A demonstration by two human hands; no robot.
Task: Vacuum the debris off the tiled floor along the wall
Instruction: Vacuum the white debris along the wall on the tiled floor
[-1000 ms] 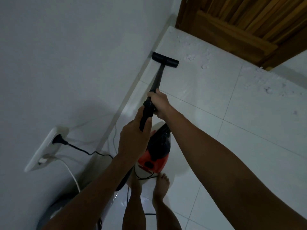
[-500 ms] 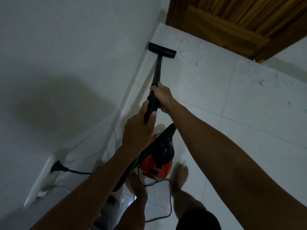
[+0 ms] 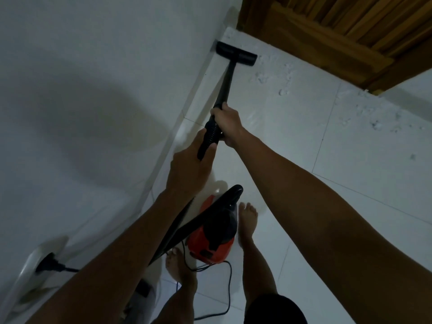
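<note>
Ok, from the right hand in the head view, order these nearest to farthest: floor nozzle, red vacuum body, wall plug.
From the right hand:
1. Floor nozzle, ahead at the end of the wand, against the wall.
2. Red vacuum body, back by the feet.
3. Wall plug, far back on the left wall.

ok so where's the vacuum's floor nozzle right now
In the head view the floor nozzle sits top centre on the tiled floor, its left end against the wall, just short of the wooden door.

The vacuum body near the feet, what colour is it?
Red with black top parts, on the vacuum body, in the head view.
</note>
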